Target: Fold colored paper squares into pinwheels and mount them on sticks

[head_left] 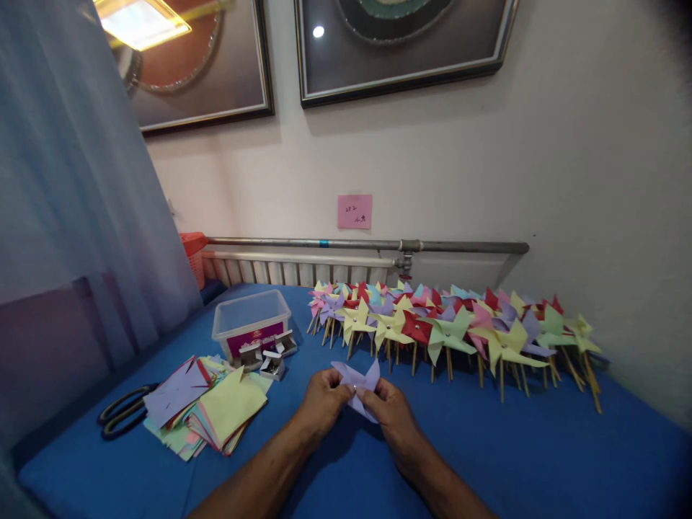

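The grip is shared by both hands: the left hand and the right hand each pinch the same lilac paper pinwheel head between thumb and fingertips, meeting at its middle, so the folded paper sits low in the centre of the view, just above the blue table and close to the person's body. Its pointed vanes stick out above and below the fingers. To the left of the hands lies a loose stack of cut coloured paper squares — yellow, pink, green and lilac sheets fanned over each other — and at the far left edge of that stack a pair of black-handled scissors rests flat on the cloth. Behind the stack stands a clear plastic tub with a purple label, and touching its front are a few small open cardboard boxes. Beyond the hands, along the wall, a long row of finished paper pinwheels on wooden sticks lies in overlapping ranks — yellow, red, green, pink and lilac. A pink note is stuck on the wall above a metal pipe.
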Tool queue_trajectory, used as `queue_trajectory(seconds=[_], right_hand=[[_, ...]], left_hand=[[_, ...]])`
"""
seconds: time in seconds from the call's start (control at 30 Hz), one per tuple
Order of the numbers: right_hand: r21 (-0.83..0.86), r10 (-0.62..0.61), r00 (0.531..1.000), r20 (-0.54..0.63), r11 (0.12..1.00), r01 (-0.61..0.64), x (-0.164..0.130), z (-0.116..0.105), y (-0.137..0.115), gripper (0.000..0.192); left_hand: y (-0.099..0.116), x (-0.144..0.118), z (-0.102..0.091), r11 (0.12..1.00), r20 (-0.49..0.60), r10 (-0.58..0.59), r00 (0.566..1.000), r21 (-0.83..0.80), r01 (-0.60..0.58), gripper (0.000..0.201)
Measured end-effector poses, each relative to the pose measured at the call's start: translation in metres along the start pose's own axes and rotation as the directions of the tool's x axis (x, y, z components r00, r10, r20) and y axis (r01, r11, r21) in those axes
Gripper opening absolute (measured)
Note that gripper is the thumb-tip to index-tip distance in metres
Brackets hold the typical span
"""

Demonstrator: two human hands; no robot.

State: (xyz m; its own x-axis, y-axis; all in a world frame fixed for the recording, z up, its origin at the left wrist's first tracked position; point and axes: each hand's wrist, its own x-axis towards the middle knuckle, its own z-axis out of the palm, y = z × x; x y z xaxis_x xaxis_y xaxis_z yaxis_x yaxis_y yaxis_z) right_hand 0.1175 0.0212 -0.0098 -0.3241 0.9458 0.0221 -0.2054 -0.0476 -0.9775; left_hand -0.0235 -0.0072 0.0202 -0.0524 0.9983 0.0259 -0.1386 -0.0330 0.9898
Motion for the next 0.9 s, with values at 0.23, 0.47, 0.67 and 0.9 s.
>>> queue_trajectory(seconds=[0.23,0.47,0.67,0.9], right_hand=[[-0.006,0.018,1.000,0.000,1.000,-0.018,0.000,-0.001,0.000,0.048],[0.008,0.002,1.000,-0.031,1.000,-0.001,0.000,0.000,-0.003,0.045],[0.046,0.021,0.999,-0.045,0.999,-0.019,-0.002,0.002,-0.006,0.042],[0.237,0.065,0.997,-0.046,0.970,-0.052,-0.017,0.008,-0.032,0.036]], left_hand=[[0.010,-0.006,0.003,0.993,0.037,-0.100,0.994,-0.067,0.102,0.022],[0.006,-0.004,0.001,0.996,0.014,-0.067,0.998,-0.052,0.068,0.026],[0.008,-0.006,-0.001,0.993,0.012,-0.103,0.995,-0.050,0.103,0.030],[0.012,-0.005,-0.006,0.999,-0.076,-0.037,0.996,-0.030,0.035,0.034]])
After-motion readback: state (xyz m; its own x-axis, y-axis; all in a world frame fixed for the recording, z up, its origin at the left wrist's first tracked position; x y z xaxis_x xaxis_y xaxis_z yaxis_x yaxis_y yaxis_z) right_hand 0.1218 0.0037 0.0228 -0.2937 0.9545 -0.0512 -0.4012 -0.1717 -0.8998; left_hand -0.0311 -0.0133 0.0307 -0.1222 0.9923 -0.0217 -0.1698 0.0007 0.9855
